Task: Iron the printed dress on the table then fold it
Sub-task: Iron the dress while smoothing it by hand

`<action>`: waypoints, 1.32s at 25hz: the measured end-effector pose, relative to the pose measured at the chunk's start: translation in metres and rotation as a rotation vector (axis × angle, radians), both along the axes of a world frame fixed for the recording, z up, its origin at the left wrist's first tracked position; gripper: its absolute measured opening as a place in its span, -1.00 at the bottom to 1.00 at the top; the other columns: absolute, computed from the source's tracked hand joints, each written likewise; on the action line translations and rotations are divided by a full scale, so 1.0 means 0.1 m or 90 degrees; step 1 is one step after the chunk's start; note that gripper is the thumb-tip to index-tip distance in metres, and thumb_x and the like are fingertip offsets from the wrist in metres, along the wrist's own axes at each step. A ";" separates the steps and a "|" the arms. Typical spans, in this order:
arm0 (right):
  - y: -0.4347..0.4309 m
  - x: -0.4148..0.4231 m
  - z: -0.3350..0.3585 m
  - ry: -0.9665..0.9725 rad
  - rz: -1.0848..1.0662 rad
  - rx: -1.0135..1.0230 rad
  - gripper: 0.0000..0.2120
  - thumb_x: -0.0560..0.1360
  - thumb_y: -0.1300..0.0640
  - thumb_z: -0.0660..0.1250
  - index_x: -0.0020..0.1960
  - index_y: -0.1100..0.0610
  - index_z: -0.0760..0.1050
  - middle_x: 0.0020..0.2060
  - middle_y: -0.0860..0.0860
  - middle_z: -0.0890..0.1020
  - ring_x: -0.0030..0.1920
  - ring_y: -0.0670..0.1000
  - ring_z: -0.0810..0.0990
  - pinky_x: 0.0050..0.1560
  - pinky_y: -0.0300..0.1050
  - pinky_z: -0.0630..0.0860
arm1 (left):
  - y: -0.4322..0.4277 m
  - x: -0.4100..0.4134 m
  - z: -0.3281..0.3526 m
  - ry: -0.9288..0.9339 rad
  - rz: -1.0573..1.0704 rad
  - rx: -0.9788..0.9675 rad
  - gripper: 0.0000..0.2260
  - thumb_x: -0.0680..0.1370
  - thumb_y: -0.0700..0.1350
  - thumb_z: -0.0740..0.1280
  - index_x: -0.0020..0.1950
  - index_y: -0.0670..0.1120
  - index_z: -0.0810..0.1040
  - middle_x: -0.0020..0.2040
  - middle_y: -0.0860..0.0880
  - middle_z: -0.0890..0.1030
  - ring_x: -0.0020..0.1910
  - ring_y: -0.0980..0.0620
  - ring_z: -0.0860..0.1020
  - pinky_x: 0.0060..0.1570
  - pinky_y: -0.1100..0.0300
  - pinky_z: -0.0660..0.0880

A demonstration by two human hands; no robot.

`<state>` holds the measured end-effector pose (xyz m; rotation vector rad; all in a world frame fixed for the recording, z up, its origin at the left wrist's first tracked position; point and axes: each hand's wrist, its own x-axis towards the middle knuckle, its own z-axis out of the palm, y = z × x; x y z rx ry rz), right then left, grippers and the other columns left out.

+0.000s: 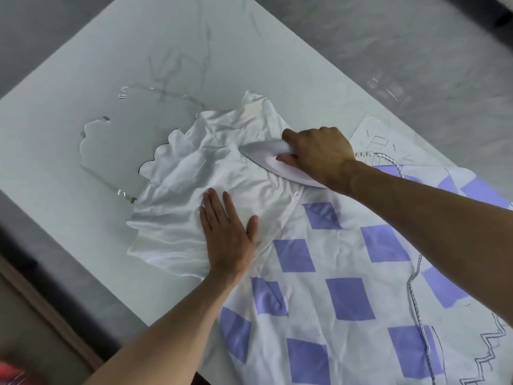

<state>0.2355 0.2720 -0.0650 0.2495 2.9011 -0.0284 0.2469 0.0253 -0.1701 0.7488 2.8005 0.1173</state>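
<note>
On the near right of the cloth-covered table (83, 65), grey floor (416, 37) past its far edges, the printed dress (347, 295) lies spread, the left hand (227, 234) pressing flat on its white top, the right hand (319, 154) gripping the iron (266, 157) just beyond, wrinkled cover running on to the far left corner.

One wide-angle camera, worn on the head, looks forward and steeply down from close above the table (69, 162), whose long edges slant from 10 toward 4 o'clock, the left forearm (166, 329) entering at 7 and the right forearm (444, 212) at 4 o'clock.
</note>
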 end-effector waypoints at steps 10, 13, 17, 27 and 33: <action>0.20 -0.60 0.03 0.032 -0.174 0.007 -0.67 0.58 -0.12 0.16 0.11 0.15 0.37 -0.10 0.23 0.61 -0.13 0.27 0.55 -0.22 -0.01 0.27 | 0.00 -0.04 0.00 -0.021 -0.008 -0.001 -0.29 0.63 0.23 0.03 0.56 -0.29 0.05 0.55 -0.35 -0.01 0.55 -0.27 -0.03 0.49 -0.19 0.04; 0.16 -0.51 0.22 0.077 -0.173 -0.003 -0.64 0.56 -0.17 0.17 0.10 0.12 0.38 -0.16 0.22 0.61 -0.20 0.26 0.55 -0.24 -0.02 0.29 | 0.00 -0.07 0.04 -0.041 -0.009 0.012 -0.29 0.61 0.23 0.08 0.55 -0.28 0.10 0.55 -0.34 0.04 0.55 -0.26 0.02 0.49 -0.17 0.06; -0.17 0.04 0.36 0.020 -0.004 -0.024 -0.62 0.50 -0.25 0.18 0.04 0.05 0.44 -0.22 0.12 0.65 -0.25 0.22 0.63 -0.29 -0.07 0.29 | -0.23 -0.25 0.15 -0.012 -0.023 0.080 -0.42 0.60 0.10 0.19 0.48 -0.27 0.24 0.49 -0.29 0.23 0.46 -0.25 0.24 0.41 -0.13 0.24; -0.42 0.34 -0.06 0.020 0.128 -0.029 -0.57 0.45 -0.30 0.26 -0.18 0.10 0.48 -0.45 0.04 0.58 -0.47 0.15 0.57 -0.42 -0.16 0.16 | -0.53 -0.52 0.01 0.014 0.015 -0.038 -0.37 0.66 0.16 -0.02 0.56 -0.25 0.04 0.55 -0.35 0.01 0.54 -0.30 -0.02 0.50 -0.20 0.00; -0.30 -0.29 -0.02 -0.010 0.055 0.017 -0.51 0.53 -0.33 0.10 0.04 0.09 0.44 -0.12 0.13 0.65 -0.14 0.24 0.61 -0.24 -0.05 0.28 | -0.54 -0.51 0.01 0.007 0.023 -0.041 -0.36 0.65 0.18 -0.03 0.56 -0.25 0.04 0.55 -0.34 0.00 0.55 -0.29 -0.03 0.49 -0.19 0.01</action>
